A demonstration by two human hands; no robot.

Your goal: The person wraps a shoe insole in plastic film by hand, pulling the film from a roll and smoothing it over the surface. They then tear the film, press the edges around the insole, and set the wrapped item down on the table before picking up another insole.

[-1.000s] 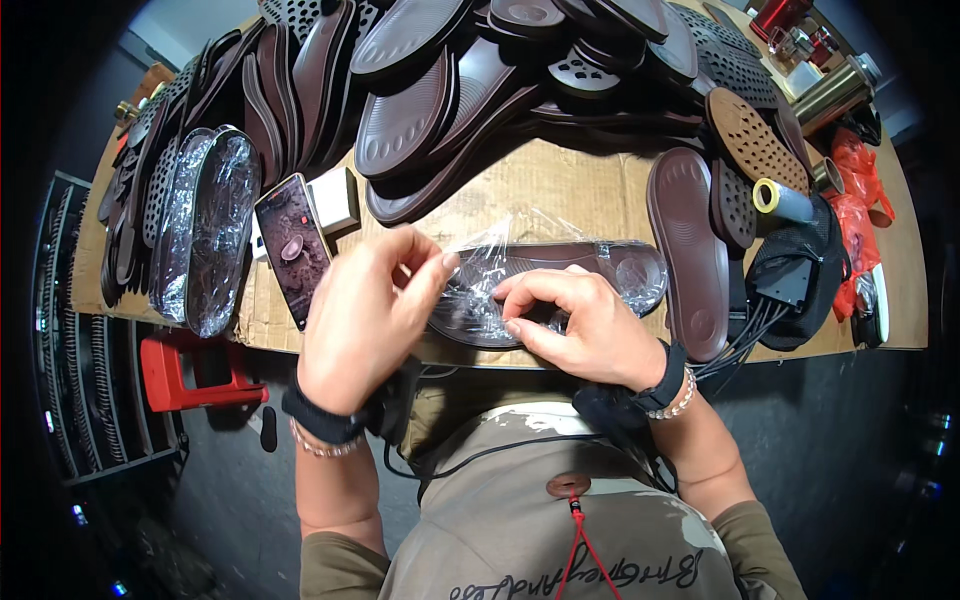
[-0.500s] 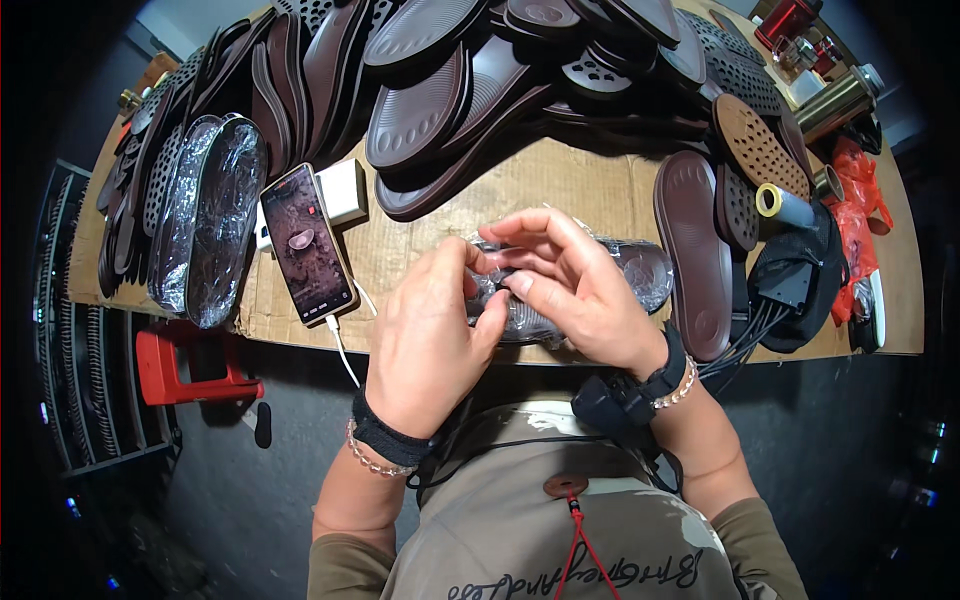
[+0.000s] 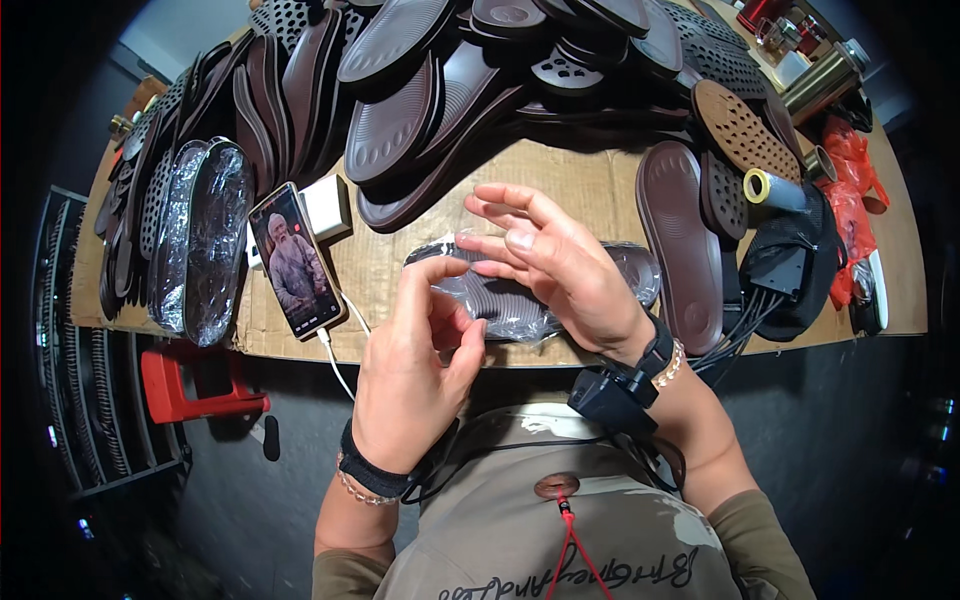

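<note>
A dark brown insole wrapped in clear plastic film (image 3: 510,305) lies crosswise on the table in front of me. Over its left end is my left hand (image 3: 415,365), its index finger and thumb curved and apart with no object visible between them. My right hand (image 3: 575,275) hovers over the middle of the wrapped insole, palm turned inward and fingers spread, holding nothing. Loose film stands up around the insole's left end, close to the fingertips of both hands. Whether any fingertip touches the film I cannot tell.
Insoles (image 3: 395,120) are heaped along the back. Two film-wrapped insoles (image 3: 205,240) and a plugged-in phone (image 3: 295,260) lie left. An unwrapped insole (image 3: 682,245), a roll of film (image 3: 775,190) and a black cabled device (image 3: 790,265) are right. A red stool (image 3: 195,385) stands below.
My hands have drawn apart from their close position over the insole. The right fingers have spread, and more of the wrapped insole shows. The phone's picture has changed, and the view has shifted slightly.
</note>
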